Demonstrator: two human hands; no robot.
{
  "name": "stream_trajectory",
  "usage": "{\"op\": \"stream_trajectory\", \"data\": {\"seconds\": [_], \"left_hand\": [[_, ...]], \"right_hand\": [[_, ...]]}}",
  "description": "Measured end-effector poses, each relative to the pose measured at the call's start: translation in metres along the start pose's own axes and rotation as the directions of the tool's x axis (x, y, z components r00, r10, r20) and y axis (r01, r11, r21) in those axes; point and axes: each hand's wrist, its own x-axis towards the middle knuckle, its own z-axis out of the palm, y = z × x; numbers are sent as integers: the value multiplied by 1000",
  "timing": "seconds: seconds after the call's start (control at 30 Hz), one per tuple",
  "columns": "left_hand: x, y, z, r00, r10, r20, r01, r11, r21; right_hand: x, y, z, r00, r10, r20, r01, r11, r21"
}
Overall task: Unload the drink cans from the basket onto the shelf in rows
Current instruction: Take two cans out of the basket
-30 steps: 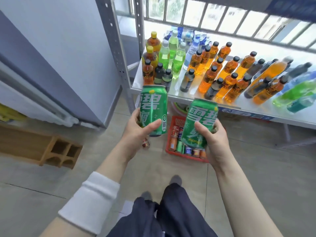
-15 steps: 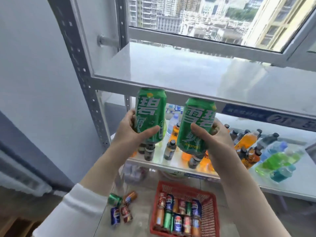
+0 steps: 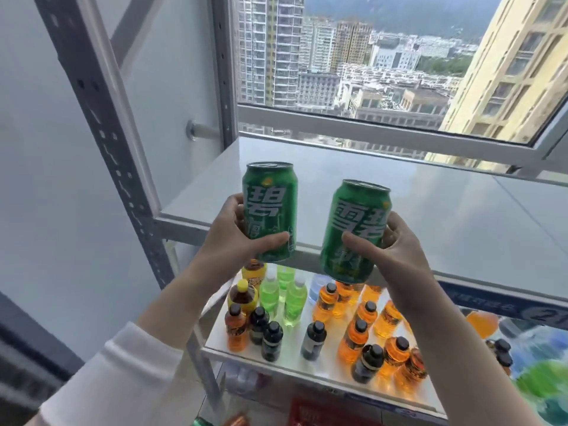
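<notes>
Two hands are raised in the middle of the frame, each holding a drink. The left hand (image 3: 236,238) grips the left green can (image 3: 270,207) from its left side, fingers (image 3: 270,241) curled round it with the thumb across the lower front; that can stands upright. The right hand (image 3: 396,250) grips the right green can (image 3: 356,229) the same way from the right, and this one tilts a little, its top leaning right. Both cans are in the air at the front edge of the bare upper shelf (image 3: 430,216), not resting on it, near each other but apart. Below them the lower shelf (image 3: 276,362) carries rows of bottles (image 3: 353,339), orange, pale green and dark. At the bottom edge only a corner of the red basket (image 3: 310,416) shows. A white sleeve (image 3: 123,373) covers the left forearm at lower left. Behind the shelving, a window (image 3: 368,56) looks out on tall buildings.
</notes>
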Motion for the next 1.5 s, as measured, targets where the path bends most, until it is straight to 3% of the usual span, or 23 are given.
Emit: {"op": "stream_trajectory", "data": {"seconds": [0.33,0.67,1.37,1.5], "left_hand": [[146,1,-18,998,58,-32,-53,990,131],[263,-33,-23,996,61,-69,-45,976,215],[321,-65,-24,988,115,-106,-76,945,318],[319,-69,-30,994,103,-26,-87,930,358]], "right_hand": [[142,-8,22,999,-32,18,33,995,-93],[270,14,48,994,-66,-81,52,984,-170],[344,46,87,987,-139,-75,116,961,-253],[342,43,83,992,-121,-26,109,952,-287]]}}
